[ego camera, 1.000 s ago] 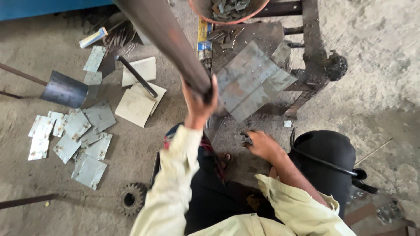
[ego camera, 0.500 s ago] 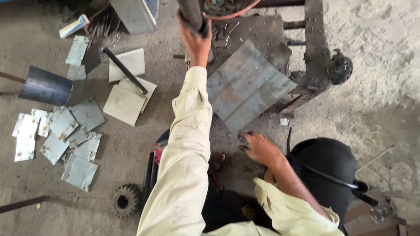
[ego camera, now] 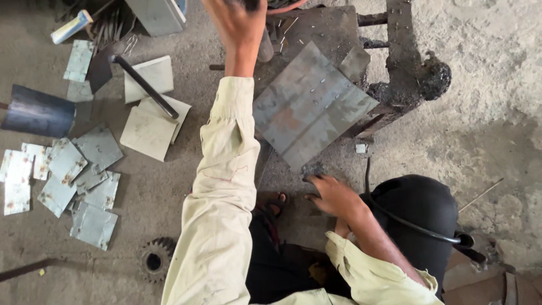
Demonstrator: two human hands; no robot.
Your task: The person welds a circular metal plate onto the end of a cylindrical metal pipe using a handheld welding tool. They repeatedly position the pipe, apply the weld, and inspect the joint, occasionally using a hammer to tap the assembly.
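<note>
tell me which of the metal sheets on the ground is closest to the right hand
The large grey sheet with lines of small marks, leaning by the rusty frame. Its lower corner lies just above the right hand; the small plates lie far off left.

Soft, even daylight is falling on the concrete floor (ego camera: 497,101), brighter toward the right. Shadows are staying faint and short beside the metal plates (ego camera: 62,169). The raised left hand (ego camera: 237,28) is showing motion blur at the top edge; no glare is appearing.
</note>
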